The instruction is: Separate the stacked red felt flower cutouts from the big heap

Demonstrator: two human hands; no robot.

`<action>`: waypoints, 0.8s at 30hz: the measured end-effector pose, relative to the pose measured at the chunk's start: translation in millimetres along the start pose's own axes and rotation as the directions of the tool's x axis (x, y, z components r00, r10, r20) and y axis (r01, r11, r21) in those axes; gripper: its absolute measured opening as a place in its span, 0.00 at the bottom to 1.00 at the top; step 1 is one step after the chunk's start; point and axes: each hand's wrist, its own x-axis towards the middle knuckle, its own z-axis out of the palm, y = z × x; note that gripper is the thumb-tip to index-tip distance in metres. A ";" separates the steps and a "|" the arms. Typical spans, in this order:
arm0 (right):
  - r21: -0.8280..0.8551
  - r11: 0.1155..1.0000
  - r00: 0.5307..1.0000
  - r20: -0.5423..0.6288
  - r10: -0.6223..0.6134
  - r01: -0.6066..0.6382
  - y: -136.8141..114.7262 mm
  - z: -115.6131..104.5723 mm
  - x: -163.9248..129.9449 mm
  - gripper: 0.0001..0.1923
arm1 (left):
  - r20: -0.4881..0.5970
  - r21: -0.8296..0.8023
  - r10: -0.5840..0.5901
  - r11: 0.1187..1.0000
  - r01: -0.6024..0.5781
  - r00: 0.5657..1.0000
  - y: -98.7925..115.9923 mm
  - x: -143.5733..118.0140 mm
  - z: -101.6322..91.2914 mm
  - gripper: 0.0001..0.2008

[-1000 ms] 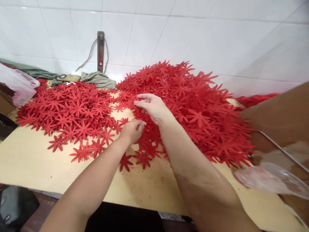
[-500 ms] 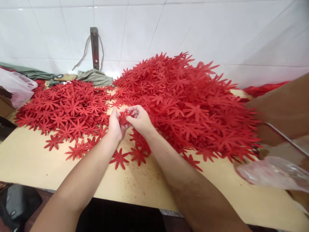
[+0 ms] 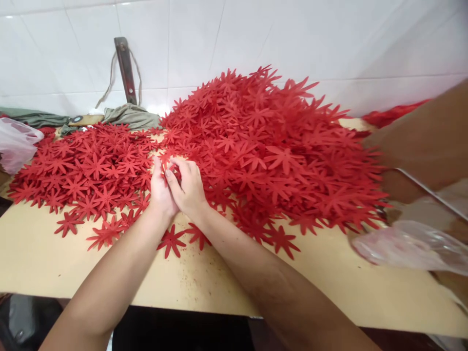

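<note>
Your left hand (image 3: pixel 160 191) and right hand (image 3: pixel 190 189) touch, grasping a partly hidden red flower (image 3: pixel 176 171). Both are beside the big heap (image 3: pixel 270 151).

A white tiled wall (image 3: pixel 310 36) rises beyond the grip (image 3: pixel 189 187), with a dark strip (image 3: pixel 125 70) against it farther left; a pale worktop (image 3: pixel 321 273) spreads beneath the grip.
</note>
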 end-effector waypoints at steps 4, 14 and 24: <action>0.033 0.997 0.997 -0.041 -0.068 0.069 8.4 -8.8 9.1 0.21 | 0.120 0.062 -0.124 0.991 0.118 0.985 2.2 -6.3 4.4 0.28; 0.433 0.869 0.965 0.008 0.262 -0.239 17.8 -24.1 24.2 0.24 | 0.185 0.174 -0.166 0.976 0.134 0.969 -12.9 -2.8 0.7 0.26; 0.536 0.770 0.935 0.134 0.327 -0.346 2.5 -22.5 26.9 0.12 | 0.114 0.250 -0.154 0.961 0.122 0.982 -6.2 0.4 -4.1 0.29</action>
